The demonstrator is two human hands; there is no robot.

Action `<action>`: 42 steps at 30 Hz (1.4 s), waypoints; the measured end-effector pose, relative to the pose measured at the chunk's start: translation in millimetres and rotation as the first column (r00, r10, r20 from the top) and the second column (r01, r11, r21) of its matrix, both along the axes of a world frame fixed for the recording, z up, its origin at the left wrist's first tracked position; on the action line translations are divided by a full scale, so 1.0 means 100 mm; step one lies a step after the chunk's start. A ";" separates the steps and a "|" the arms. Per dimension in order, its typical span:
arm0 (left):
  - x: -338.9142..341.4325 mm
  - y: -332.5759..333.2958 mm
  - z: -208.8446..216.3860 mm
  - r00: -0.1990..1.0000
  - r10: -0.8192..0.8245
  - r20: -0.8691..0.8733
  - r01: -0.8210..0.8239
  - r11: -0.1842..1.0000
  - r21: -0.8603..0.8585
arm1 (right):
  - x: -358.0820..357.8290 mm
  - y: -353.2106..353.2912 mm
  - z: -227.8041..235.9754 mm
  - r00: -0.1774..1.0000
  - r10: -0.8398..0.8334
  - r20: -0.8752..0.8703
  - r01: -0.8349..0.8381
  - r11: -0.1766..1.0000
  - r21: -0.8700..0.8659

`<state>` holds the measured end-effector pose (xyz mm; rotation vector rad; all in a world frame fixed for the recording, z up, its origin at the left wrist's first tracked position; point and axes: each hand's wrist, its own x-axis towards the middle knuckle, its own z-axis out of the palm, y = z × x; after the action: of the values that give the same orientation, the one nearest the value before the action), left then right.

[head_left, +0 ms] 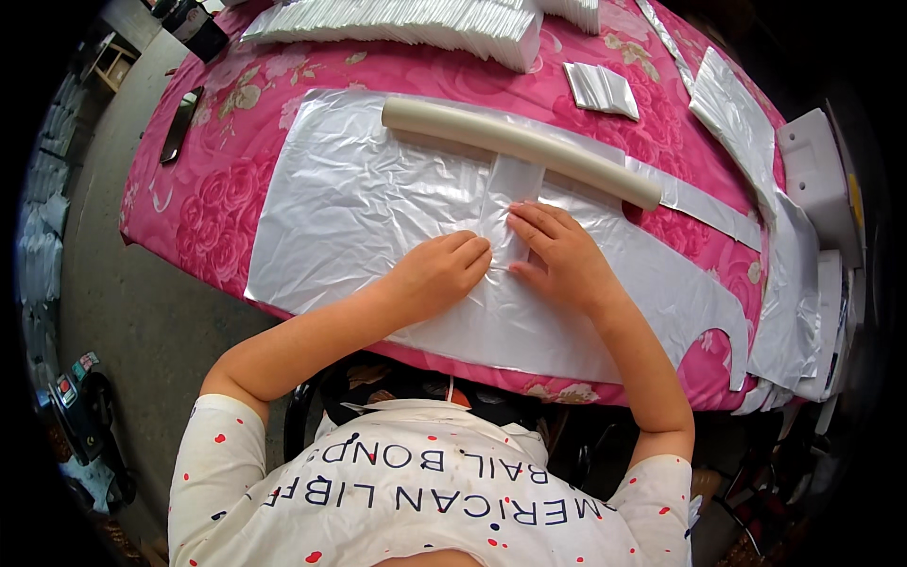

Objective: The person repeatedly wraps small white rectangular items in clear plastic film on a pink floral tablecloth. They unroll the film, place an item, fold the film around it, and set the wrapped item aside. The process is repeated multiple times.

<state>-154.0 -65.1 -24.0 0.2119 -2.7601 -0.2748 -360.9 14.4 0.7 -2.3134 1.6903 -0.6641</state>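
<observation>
A thin white plastic sheet, shaped like a disposable apron point(331, 208), lies spread and wrinkled in front of me. A narrow folded plastic piece point(511, 184) rests on its middle, its far end reaching the beige tube point(529, 148) laid across the sheet. My left hand point(441, 271) has its fingers curled together, with the tips pinching plastic at the left edge of the folded piece. On the right edge, my right hand point(564, 255) lies with fingers stretched out and thumb apart, pressing on the plastic. What is under the palms is hidden.
Long stacks of folded white plastic point(406, 30) stand at the far edge. A small folded bundle point(602, 90) sits behind the tube. More plastic sheeting point(789, 255) drapes over the table's right edge, beside white boxes point(820, 180). A phone point(181, 125) lies far left on the pink floral tablecloth point(222, 213).
</observation>
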 end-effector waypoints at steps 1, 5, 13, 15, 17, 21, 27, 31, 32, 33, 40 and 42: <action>-0.01 -0.02 0.00 1.000 -0.008 -0.027 0.007 1.000 -0.013 | -0.02 -0.01 0.01 0.999 0.007 0.032 -0.008 1.000 0.012; -0.05 -0.05 0.01 0.998 -0.026 -0.054 0.024 0.999 -0.041 | -0.08 -0.07 -0.01 0.996 0.006 0.086 -0.007 1.000 0.014; 0.18 0.13 0.16 0.942 -0.235 -0.239 0.263 0.960 0.092 | 0.14 0.21 -0.10 0.993 0.116 0.023 -0.110 0.976 -0.190; 0.25 0.18 0.19 0.974 -0.176 -0.146 0.205 0.955 0.214 | 0.23 0.34 -0.12 0.990 0.126 0.055 -0.115 0.978 -0.175; 0.32 0.17 0.16 0.986 -0.163 -0.034 0.165 0.934 0.318 | 0.26 0.39 -0.14 0.990 0.130 0.049 -0.120 0.977 -0.179; 0.31 0.20 0.07 0.994 -0.089 -0.062 0.102 0.965 0.241 | 0.25 0.39 -0.13 0.980 0.017 0.198 0.006 0.994 -0.113; 0.19 0.19 0.15 0.965 0.239 0.104 -0.260 0.854 0.450 | 0.23 0.25 0.03 0.846 -0.329 0.419 0.219 0.932 0.290; -0.02 0.04 0.21 0.901 0.408 0.145 -0.361 0.523 0.772 | 0.19 0.04 0.07 0.751 -0.543 0.377 0.288 0.782 0.553; -0.05 0.01 0.23 0.891 0.419 0.176 -0.389 0.502 0.772 | 0.18 -0.01 0.09 0.748 -0.568 0.343 0.285 0.742 0.607; -0.07 -0.02 0.24 0.879 0.430 0.207 -0.417 0.481 0.771 | 0.18 -0.07 0.15 0.746 -0.590 0.308 0.281 0.699 0.658; -0.10 -0.06 0.38 0.828 0.448 0.337 -0.539 0.470 0.699 | 0.11 -0.25 0.18 0.733 -0.641 0.228 0.233 0.551 0.801; -0.09 0.00 0.25 0.899 0.435 0.043 -0.413 0.813 0.410 | 0.09 -0.27 0.15 0.750 -0.623 0.221 0.230 0.559 0.797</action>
<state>-163.2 -65.4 1.0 0.9038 -2.4781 -0.7224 -351.9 -12.7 15.3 -1.0337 1.8187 -0.4469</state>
